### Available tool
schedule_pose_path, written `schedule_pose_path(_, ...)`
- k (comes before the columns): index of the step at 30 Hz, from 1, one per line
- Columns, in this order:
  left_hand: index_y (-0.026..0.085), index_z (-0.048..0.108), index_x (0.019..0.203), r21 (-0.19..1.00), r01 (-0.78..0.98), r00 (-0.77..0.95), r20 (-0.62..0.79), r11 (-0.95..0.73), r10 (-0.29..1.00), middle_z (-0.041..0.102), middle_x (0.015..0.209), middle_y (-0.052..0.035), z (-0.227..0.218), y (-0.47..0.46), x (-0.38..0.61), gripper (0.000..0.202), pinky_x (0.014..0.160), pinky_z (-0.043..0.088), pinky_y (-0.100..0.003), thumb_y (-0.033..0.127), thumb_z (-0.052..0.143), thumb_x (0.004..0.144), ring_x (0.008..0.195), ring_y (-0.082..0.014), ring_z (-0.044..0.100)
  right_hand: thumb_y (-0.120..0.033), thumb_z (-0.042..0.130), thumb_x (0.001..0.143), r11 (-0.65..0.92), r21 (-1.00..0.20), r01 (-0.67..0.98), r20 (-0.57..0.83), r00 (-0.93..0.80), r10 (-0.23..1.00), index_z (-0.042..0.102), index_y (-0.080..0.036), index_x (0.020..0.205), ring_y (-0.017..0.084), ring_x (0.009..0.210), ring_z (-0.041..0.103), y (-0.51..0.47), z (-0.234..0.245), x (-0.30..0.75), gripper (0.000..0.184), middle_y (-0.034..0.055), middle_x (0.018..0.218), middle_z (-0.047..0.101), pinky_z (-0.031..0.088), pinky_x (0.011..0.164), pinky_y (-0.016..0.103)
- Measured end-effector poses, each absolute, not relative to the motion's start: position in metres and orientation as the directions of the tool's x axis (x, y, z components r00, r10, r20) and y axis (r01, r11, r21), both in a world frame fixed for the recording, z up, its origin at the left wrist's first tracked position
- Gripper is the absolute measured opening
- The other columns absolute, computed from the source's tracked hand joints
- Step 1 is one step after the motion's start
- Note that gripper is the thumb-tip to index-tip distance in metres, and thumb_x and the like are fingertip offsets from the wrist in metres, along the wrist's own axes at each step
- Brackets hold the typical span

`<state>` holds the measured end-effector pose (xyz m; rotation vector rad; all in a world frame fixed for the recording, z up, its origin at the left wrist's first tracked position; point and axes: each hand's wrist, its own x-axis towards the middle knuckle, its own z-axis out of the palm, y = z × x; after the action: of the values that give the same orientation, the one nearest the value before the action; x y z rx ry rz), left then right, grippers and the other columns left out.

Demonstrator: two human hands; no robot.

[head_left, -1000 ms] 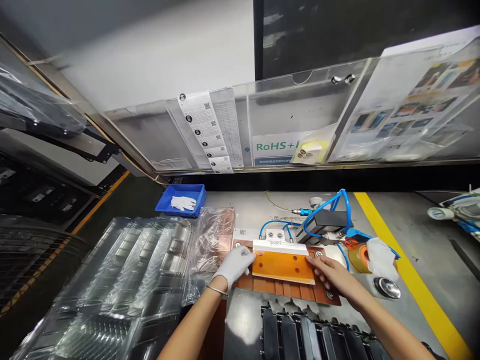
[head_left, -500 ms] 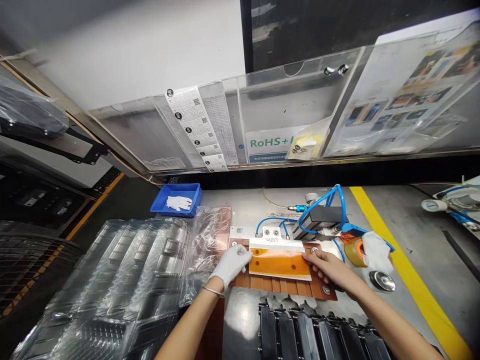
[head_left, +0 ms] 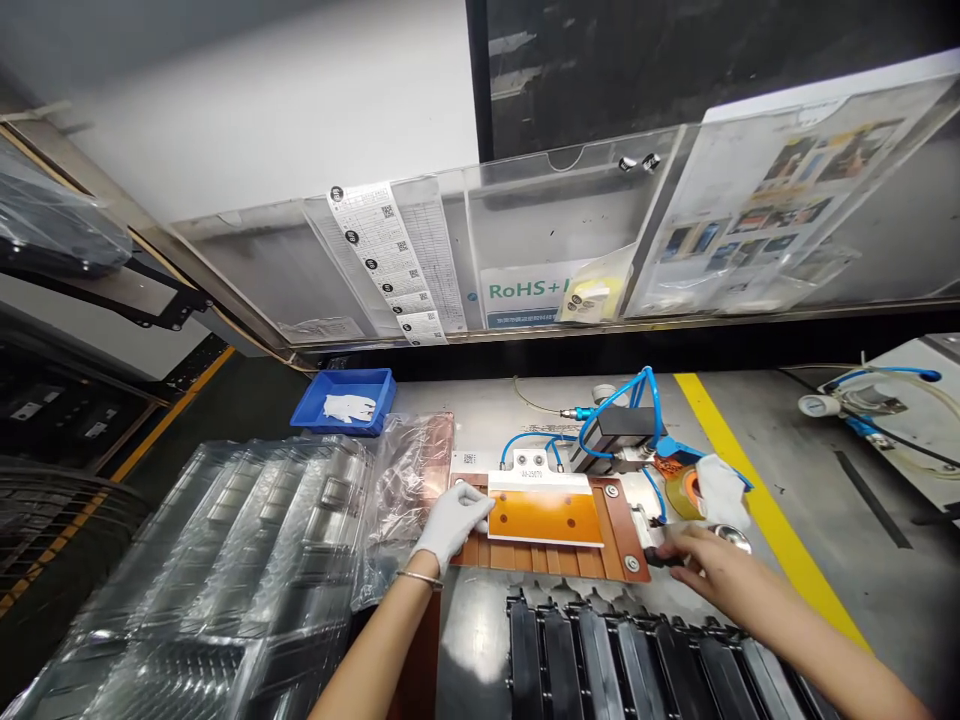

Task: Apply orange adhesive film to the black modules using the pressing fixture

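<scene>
I had the left hand, white-gloved, lying flat on the left end of the orange sheet, fingers loosely spread, pressing it, not gripping. The sheet lay on the brown fixture plate on the desk, its top edge against a white bar. My right hand, bare, was off the sheet, just past the plate's right edge, fingertips at a small dark part; I couldn't tell whether it was clasped or only touched. So the sheet sat between both hands, touching the left, apart from the right. A tape roll and white rag sat just behind the right hand. Blue hoses ran to a black block behind the plate. Clear trays lay left, black trays nearest me, blue bin back left
</scene>
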<state>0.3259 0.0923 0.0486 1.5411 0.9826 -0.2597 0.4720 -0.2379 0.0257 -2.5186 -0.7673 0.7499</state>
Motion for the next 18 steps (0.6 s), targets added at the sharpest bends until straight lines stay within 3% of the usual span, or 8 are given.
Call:
schedule_pose_path(5, 0.017, 0.049, 0.075, 0.730, 0.681, 0.639, -0.627, 0.051, 0.445, 0.060, 0.054, 0.0040, 0.048, 0.088, 0.324, 0.013, 0.040, 0.021, -0.019, 0.026, 0.058, 0.080, 0.034, -0.0030, 0.029, -0.041, 0.039, 0.081, -0.766, -0.508, 0.393, -0.291, 0.759, 0.582, 0.065, -0.023, 0.089, 0.030, 0.092, 0.062, -0.234, 0.019, 0.467, 0.032, 0.0109, 0.098, 0.064, 0.048, 0.079, 0.044)
schedule_pose_path(9, 0.018, 0.049, 0.073, 0.746, 0.666, 0.646, -0.578, 0.002, 0.499, 0.054, 0.052, 0.0048, 0.048, 0.096, 0.315, 0.022, 0.039, 0.023, -0.020, 0.036, 0.061, 0.078, 0.038, -0.0065, 0.031, -0.049, 0.041, 0.081, -0.778, -0.505, 0.373, -0.253, 0.798, 0.547, 0.061, -0.023, 0.104, 0.030, 0.087, 0.063, -0.234, 0.033, 0.454, 0.040, 0.0116, 0.105, 0.061, 0.049, 0.075, 0.045)
schedule_pose_path(13, 0.018, 0.049, 0.078, 0.774, 0.631, 0.623, -0.465, -0.055, 0.629, 0.049, 0.062, 0.0044, 0.057, 0.099, 0.277, 0.024, 0.060, 0.040, -0.023, 0.041, 0.052, 0.084, 0.058, -0.0099, 0.047, -0.064, 0.043, 0.082, -0.743, -0.625, 0.240, -0.222, 0.857, 0.464, 0.056, -0.030, 0.116, 0.027, 0.096, 0.063, -0.264, 0.049, 0.416, 0.049, 0.0069, 0.117, 0.060, 0.051, 0.083, 0.042)
schedule_pose_path(16, 0.021, 0.059, 0.096, 0.741, 0.664, 0.634, -0.485, -0.102, 0.602, 0.057, 0.078, 0.0001, 0.061, 0.063, 0.229, 0.029, 0.081, 0.042, -0.033, 0.043, 0.061, 0.077, 0.078, -0.0167, 0.054, -0.073, 0.043, 0.076, -0.740, -0.667, 0.085, -0.302, 0.877, 0.373, 0.061, -0.031, 0.113, 0.029, 0.109, 0.060, -0.291, 0.051, 0.381, 0.058, 0.0053, 0.120, 0.063, 0.050, 0.094, 0.044)
schedule_pose_path(18, 0.025, 0.054, 0.124, 0.697, 0.716, 0.619, -0.598, -0.051, 0.509, 0.062, 0.089, -0.0045, 0.054, 0.023, 0.199, 0.059, 0.088, 0.042, -0.042, 0.038, 0.069, 0.069, 0.083, -0.0238, 0.057, -0.076, 0.044, 0.074, -0.751, -0.660, 0.016, -0.359, 0.872, 0.334, 0.064, -0.032, 0.110, 0.030, 0.116, 0.057, -0.303, 0.048, 0.360, 0.060, 0.0037, 0.122, 0.064, 0.050, 0.096, 0.043)
